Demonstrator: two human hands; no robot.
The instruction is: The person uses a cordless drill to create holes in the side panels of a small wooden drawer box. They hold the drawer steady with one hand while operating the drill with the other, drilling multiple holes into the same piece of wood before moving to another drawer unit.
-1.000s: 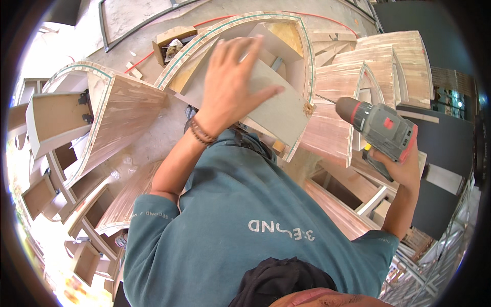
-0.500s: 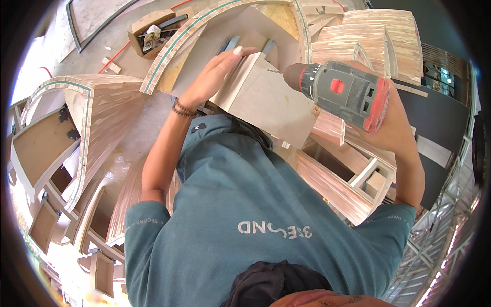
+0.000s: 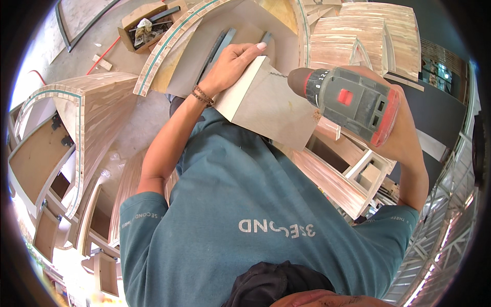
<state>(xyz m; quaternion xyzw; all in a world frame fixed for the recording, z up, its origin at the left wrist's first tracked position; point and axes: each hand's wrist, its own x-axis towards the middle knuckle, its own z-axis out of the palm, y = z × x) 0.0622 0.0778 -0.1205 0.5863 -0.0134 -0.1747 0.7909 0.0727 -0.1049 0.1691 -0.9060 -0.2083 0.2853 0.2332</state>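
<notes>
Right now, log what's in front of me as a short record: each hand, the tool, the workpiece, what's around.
Left hand: at the edge of the pale wooden piece; grip unclear
Right hand: closed around the drill
Tool: grey, black and red drill, bit pointing left over the piece; contact unclear
Workpiece: pale, flat-faced, in front of the person's body
Ahead, left: open carton of odds and ends
Far left: curved wooden cabinet with a green line along its edge

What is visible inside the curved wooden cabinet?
Gray metal strips show inside the cabinet. The left hand and the pale wooden piece cover part of it; what lies there is hidden.
</notes>
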